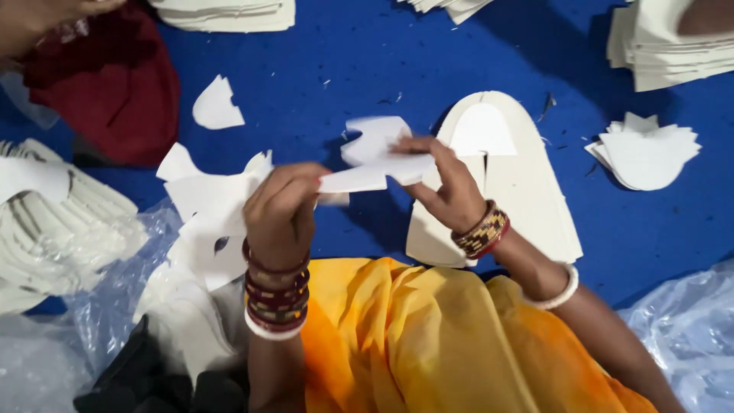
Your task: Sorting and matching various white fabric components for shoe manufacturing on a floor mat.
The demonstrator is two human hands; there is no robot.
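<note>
Where the fingertips meet at the centre of the frame, a white cut-out piece (375,157) is held between both hands above the blue cloth (359,53). The right hand (447,183) pinches its upper right edge between thumb and forefinger, the other fingers curled beneath; the left hand (281,205) grips the lower left end, its fingers bunched together around the strip — the piece is slightly blurred, so its exact outline cannot be told. Both wrists carry stacked bangles, red and white on the left, patterned and white on the right.

Just behind the right hand lies a stack of arch-shaped cream boards (527,191), flat on the cloth. To the left of the left hand sits a loose heap of white offcuts (206,206), partly on clear plastic sheeting (99,306). A single curved scrap (216,105) lies apart in the upper left, near a dark red cloth (115,84). At the right edge — well apart from the hands — rests a pile of scalloped white shapes (650,153). An orange garment (413,336) fills the bottom centre.
</note>
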